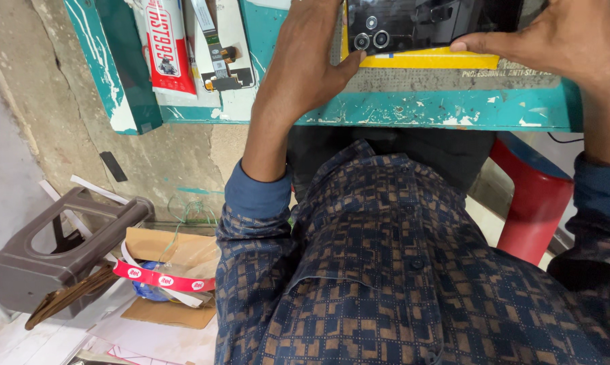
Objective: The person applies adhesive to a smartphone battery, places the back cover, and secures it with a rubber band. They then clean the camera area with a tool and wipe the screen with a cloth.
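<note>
A black smartphone (413, 23) lies back-up, its camera lenses showing, on a yellow pad (426, 61) over a grey mat on the teal workbench (453, 111). My left hand (305, 61) grips the phone's left edge, thumb pressed at its lower left corner. At the phone's right side, my right hand (562, 40) holds it with the thumb along the lower edge. The phone's upper part is cut off by the frame.
A red and white tube (166, 44) and a flex cable part (217, 51) lie on the bench's left. Below are a brown plastic stool (55, 253), a cardboard box with red tape (166, 277), and a red stool (531, 203) under me.
</note>
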A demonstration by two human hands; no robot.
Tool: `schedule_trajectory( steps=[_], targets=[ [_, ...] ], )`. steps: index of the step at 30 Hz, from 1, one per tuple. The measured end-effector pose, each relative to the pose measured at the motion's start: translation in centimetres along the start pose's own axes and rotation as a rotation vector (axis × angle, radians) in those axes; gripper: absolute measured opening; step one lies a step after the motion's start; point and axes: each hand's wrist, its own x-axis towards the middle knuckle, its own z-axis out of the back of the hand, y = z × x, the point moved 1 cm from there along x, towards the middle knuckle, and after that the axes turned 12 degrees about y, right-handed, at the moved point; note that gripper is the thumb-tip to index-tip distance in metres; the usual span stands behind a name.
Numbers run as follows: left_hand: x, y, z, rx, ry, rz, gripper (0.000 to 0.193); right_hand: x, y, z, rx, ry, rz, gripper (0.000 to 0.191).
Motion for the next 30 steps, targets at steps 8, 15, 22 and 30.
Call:
schedule_trajectory(
  steps=[8, 15, 22, 30],
  targets=[
    [0.4, -1.0, 0.2, -0.030, -0.017, 0.022, 0.073, 0.1, 0.9, 0.7, -0.047, 0.055, -0.067, 0.056],
    [0.9, -3.3, 1.4, -0.004, -0.026, 0.022, 0.062, 0.3, 2.2, 1.6, 0.020, 0.004, -0.044, 0.059],
    [1.7, -4.5, 1.4, 0.024, 0.001, 0.065, 0.061, -2.4, 3.2, 1.2, 0.218, -0.244, -0.224, 0.043],
    [1.5, -4.4, 1.5, 0.042, -0.014, 0.043, 0.065, -2.5, 1.5, -0.8, 0.128, -0.414, -0.125, 0.021]
  ],
)
